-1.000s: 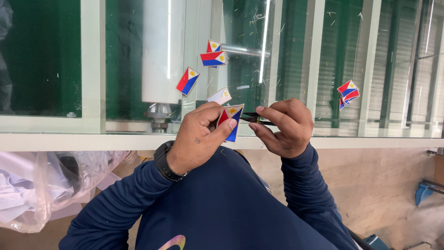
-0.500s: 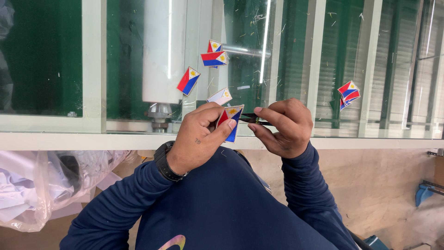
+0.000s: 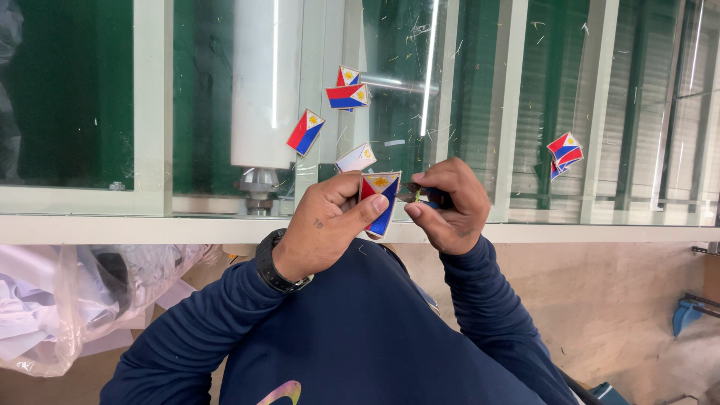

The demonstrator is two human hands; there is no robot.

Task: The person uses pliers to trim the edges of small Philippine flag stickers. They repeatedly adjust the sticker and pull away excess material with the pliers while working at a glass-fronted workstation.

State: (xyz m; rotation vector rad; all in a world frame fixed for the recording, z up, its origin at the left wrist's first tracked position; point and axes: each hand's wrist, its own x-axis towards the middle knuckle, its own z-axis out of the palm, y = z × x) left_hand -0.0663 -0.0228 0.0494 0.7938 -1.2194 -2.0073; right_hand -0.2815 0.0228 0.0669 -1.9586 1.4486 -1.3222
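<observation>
My left hand (image 3: pixel 330 225) pinches a small embroidered patch (image 3: pixel 381 202), red and blue with a white corner and a yellow sun, held upright over the edge of a glass-topped table (image 3: pixel 187 229). My right hand (image 3: pixel 446 206) grips a small dark cutting tool (image 3: pixel 420 195) whose tip touches the patch's right edge. Both hands are close together above my dark blue sweater. A black watch (image 3: pixel 274 264) sits on my left wrist.
Several matching patches lie on the glass: one (image 3: pixel 305 131) to the left, two (image 3: pixel 346 96) stacked above, a pale one face down (image 3: pixel 355 157), and a pile (image 3: pixel 564 152) at the right. A white roller (image 3: pixel 266 82) shows under the glass. A clear plastic bag (image 3: pixel 67 307) lies lower left.
</observation>
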